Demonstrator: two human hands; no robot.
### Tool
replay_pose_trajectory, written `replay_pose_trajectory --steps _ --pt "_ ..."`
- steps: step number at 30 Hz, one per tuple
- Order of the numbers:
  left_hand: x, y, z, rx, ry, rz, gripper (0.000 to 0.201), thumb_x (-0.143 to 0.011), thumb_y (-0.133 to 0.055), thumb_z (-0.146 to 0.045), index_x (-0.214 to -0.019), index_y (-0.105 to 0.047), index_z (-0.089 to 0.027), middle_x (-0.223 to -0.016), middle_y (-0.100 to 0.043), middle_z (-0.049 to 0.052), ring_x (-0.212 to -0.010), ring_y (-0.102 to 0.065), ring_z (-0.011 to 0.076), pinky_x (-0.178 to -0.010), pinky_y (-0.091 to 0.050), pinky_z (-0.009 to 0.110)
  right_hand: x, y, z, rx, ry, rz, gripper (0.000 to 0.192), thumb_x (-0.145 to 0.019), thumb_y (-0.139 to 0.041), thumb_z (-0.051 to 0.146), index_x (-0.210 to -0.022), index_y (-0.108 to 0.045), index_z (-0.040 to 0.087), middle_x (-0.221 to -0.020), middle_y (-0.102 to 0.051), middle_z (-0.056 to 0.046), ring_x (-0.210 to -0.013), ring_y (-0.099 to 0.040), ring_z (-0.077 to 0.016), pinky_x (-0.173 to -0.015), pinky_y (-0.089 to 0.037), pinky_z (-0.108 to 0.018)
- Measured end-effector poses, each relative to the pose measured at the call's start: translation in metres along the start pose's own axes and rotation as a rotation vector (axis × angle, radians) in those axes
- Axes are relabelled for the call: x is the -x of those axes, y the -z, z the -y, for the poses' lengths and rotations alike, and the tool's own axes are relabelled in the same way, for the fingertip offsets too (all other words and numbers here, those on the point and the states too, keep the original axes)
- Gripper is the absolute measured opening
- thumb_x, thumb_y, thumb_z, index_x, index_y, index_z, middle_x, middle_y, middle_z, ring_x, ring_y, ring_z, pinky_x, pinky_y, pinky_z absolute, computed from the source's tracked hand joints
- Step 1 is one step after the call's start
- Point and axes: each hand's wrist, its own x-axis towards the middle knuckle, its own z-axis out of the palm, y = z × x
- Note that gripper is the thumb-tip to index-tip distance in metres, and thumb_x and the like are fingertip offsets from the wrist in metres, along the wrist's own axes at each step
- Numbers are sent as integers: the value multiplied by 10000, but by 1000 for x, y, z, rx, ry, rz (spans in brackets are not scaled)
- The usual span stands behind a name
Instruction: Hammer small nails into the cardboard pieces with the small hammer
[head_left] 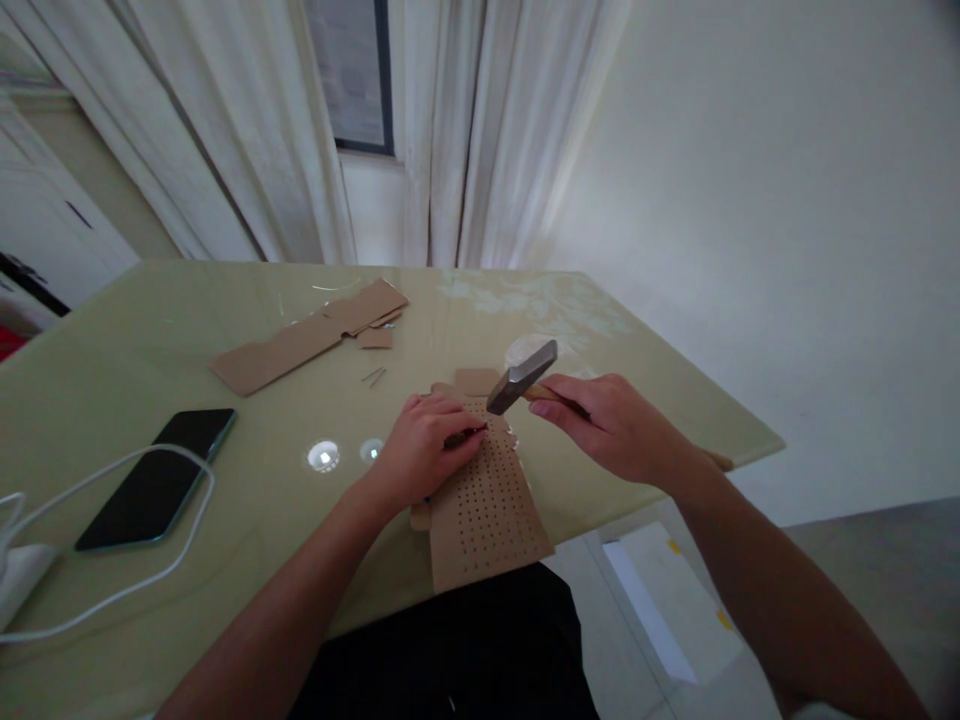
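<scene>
Under my left hand [427,445] lies the perforated cardboard sheet [484,520], brown, dotted with rows of holes, overhanging the table [225,360] edge. Fingers pinch a small nail. Just beyond, my right hand [611,425] clamps the hammer [521,378], head tilted over it.

On the table [225,320] before us, a perforated cardboard sheet [487,515] lies at the near edge. Our left hand [427,450] rests on its far end; our right hand [611,425] holds a hammer [521,378] just above. A phone [157,478] lies left, cardboard strips [307,335] farther back.
</scene>
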Motion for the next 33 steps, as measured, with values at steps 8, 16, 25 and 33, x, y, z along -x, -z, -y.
replay_pose_trajectory --steps 8,16,25,33 --pt "2 -2 1 -16 0 15 108 -1047 -726 -289 -1042 -831 -263 -990 -831 21 -951 -717 246 -862 -397 427 1 -1 2 1 17 19 427 -1162 -496 505 -1033 -742 180 -766 -690 -37 -659 -579 -178 -674 -294 -325" --pt "2 -3 1 -1 22 33 110 -1033 -730 -271 -996 -833 -256 -990 -824 32 -980 -719 258 -874 -405 432 2 -7 4 -35 -17 63 413 -1152 -502 487 -997 -730 180 -757 -667 -32 -667 -569 -175 -678 -312 -322" --pt "2 -2 1 18 42 38 126 -1038 -725 -296 -1021 -844 -261 -1023 -822 44 -992 -725 259 -894 -435 451 4 -11 5 -67 -30 25 393 -1149 -510 470 -925 -679 196 -712 -608 -9 -645 -532 -163 -663 -288 -316" --pt "2 -2 0 34 73 54 136 -1036 -724 -300 -1003 -850 -263 -1042 -812 45 -1003 -723 261 -931 -451 467 6 -17 2 -138 -41 -20 405 -1158 -501 482 -921 -661 195 -688 -561 19 -624 -534 -149 -664 -293 -311"
